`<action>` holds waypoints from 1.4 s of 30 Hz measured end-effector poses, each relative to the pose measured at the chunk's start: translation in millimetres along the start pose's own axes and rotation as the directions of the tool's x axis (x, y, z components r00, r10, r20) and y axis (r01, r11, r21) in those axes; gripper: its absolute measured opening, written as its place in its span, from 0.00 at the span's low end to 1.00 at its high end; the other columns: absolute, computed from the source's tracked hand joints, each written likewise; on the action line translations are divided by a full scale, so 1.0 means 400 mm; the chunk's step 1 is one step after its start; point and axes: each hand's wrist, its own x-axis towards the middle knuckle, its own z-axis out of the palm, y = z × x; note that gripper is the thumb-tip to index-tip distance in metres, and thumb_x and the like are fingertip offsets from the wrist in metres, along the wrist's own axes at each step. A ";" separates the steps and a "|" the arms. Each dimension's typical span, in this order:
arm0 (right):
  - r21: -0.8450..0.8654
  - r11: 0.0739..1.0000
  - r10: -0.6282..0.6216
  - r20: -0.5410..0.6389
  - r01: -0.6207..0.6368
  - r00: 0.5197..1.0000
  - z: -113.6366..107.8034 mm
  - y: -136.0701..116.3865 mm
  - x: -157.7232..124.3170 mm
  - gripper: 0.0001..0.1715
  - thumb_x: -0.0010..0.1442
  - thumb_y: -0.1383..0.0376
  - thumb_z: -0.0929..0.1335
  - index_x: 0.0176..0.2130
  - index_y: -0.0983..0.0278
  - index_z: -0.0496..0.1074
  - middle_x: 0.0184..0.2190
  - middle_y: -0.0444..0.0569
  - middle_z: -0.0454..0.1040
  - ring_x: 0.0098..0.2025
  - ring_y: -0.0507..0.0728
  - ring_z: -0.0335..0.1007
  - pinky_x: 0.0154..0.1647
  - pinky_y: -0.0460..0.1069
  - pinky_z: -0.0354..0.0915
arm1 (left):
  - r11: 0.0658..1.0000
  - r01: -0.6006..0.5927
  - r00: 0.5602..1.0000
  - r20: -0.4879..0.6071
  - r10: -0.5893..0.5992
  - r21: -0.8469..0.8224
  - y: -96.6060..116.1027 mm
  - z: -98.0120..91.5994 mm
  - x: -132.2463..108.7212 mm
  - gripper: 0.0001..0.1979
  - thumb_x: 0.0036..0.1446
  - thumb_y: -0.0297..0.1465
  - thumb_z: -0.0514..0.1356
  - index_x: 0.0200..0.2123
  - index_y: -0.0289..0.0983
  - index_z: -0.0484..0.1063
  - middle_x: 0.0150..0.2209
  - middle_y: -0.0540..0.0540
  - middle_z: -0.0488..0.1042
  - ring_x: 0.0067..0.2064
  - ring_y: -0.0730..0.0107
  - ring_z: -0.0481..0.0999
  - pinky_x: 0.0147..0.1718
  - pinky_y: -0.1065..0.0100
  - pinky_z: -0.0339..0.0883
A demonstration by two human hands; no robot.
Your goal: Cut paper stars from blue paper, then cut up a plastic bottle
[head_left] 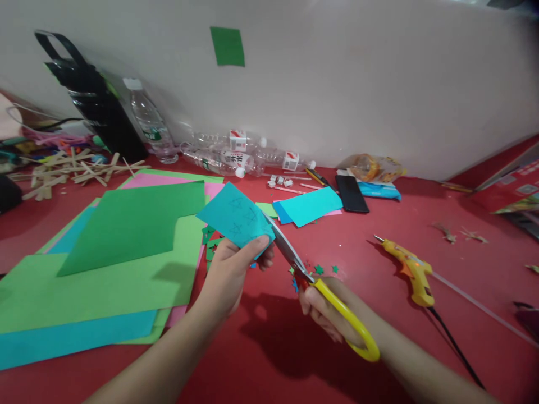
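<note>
My left hand [236, 266] pinches a piece of blue paper [229, 216] by its lower right end, thumb on top. Several stars are drawn on the paper in dark lines. Yellow-handled scissors [345, 314] are in my right hand [328, 303], fingers wrapped round the handle. Their blades point up and left and meet the paper's right edge; whether they are cutting into it I cannot tell. Small cut stars [319, 270] in green and blue lie on the red table just beyond my right hand. Green paper scraps [209, 252] show partly behind my left hand.
Large coloured sheets [126, 224] cover the table's left side. At the right lies a yellow glue gun [408, 269] with its cord. Behind are smaller blue sheets [314, 206], a phone [352, 193], plastic bottles [227, 160], a black flask [105, 112] and wooden sticks [84, 171].
</note>
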 end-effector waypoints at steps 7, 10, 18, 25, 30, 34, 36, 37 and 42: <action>-0.016 1.000 0.017 0.011 -0.017 1.000 -0.007 0.003 0.009 0.39 0.47 0.29 0.61 0.24 0.61 0.60 0.10 0.32 0.51 0.10 0.44 0.46 0.08 0.40 0.46 | 0.999 0.020 1.000 -0.011 -0.020 0.027 0.007 -0.005 0.000 0.09 0.51 0.31 0.64 0.22 0.36 0.72 0.21 0.51 0.73 0.23 0.76 0.69 0.24 0.72 0.64; -0.001 0.998 0.062 -0.008 -0.062 0.998 -0.005 -0.003 0.012 0.36 0.46 0.31 0.64 0.23 0.60 0.58 0.09 0.31 0.50 0.09 0.44 0.44 0.08 0.40 0.44 | 0.999 0.030 0.999 -0.023 -0.030 0.023 0.008 -0.007 0.002 0.08 0.50 0.31 0.65 0.22 0.35 0.72 0.21 0.51 0.73 0.22 0.76 0.70 0.23 0.73 0.64; -0.055 0.992 0.109 -0.071 -0.113 0.992 -0.005 -0.031 0.006 0.26 0.52 0.44 0.65 0.22 0.60 0.57 0.09 0.32 0.50 0.10 0.44 0.46 0.09 0.40 0.46 | 0.995 0.065 0.991 -0.109 -0.072 -0.069 0.017 -0.015 0.014 0.07 0.46 0.30 0.67 0.22 0.34 0.72 0.18 0.51 0.73 0.20 0.78 0.69 0.20 0.76 0.63; -0.060 0.990 0.124 -0.052 -0.127 0.991 -0.006 -0.022 0.011 0.23 0.53 0.46 0.65 0.23 0.60 0.59 0.09 0.31 0.51 0.09 0.44 0.46 0.08 0.40 0.48 | 0.979 0.022 0.977 -0.205 -0.064 -0.200 0.009 -0.034 0.036 0.09 0.47 0.32 0.68 0.26 0.35 0.72 0.21 0.51 0.73 0.23 0.78 0.71 0.22 0.77 0.66; -0.046 0.995 0.094 0.012 -0.094 0.995 -0.012 0.002 0.018 0.23 0.54 0.46 0.66 0.23 0.60 0.59 0.09 0.31 0.49 0.10 0.45 0.45 0.08 0.41 0.45 | 0.986 0.078 0.995 -0.053 -0.087 -0.150 0.008 -0.022 0.025 0.06 0.51 0.31 0.66 0.29 0.33 0.74 0.25 0.47 0.77 0.26 0.73 0.75 0.27 0.73 0.70; -0.058 0.998 -0.021 0.016 0.022 1.000 -0.015 0.021 0.026 0.25 0.56 0.45 0.65 0.22 0.60 0.57 0.10 0.32 0.49 0.10 0.45 0.44 0.09 0.42 0.43 | 0.991 0.020 0.995 -0.092 -0.033 -0.134 0.020 -0.019 0.025 0.04 0.51 0.28 0.65 0.28 0.34 0.74 0.23 0.50 0.75 0.25 0.77 0.73 0.25 0.75 0.68; -0.074 0.995 -0.071 0.006 0.072 0.997 -0.017 0.028 0.027 0.26 0.58 0.45 0.65 0.22 0.60 0.56 0.11 0.32 0.50 0.11 0.45 0.45 0.10 0.43 0.44 | 0.994 -0.008 0.994 -0.106 -0.004 -0.111 0.021 -0.023 0.028 0.04 0.51 0.28 0.64 0.27 0.34 0.74 0.24 0.50 0.75 0.25 0.77 0.72 0.25 0.75 0.68; -0.074 0.994 -0.080 0.008 0.081 0.997 -0.018 0.030 0.027 0.27 0.58 0.44 0.65 0.22 0.60 0.56 0.11 0.33 0.50 0.11 0.45 0.45 0.11 0.43 0.44 | 0.996 -0.020 0.994 -0.110 0.010 -0.090 0.020 -0.026 0.029 0.04 0.52 0.28 0.64 0.27 0.34 0.73 0.23 0.50 0.75 0.25 0.77 0.72 0.25 0.75 0.68; -0.131 0.979 -0.147 0.087 0.157 0.985 -0.031 0.024 0.015 0.29 0.60 0.39 0.62 0.26 0.61 0.60 0.13 0.35 0.52 0.14 0.47 0.47 0.13 0.45 0.44 | 0.995 -0.095 0.992 -0.085 0.098 0.042 0.016 -0.033 0.026 0.05 0.54 0.29 0.62 0.27 0.36 0.73 0.22 0.52 0.73 0.24 0.79 0.69 0.24 0.76 0.65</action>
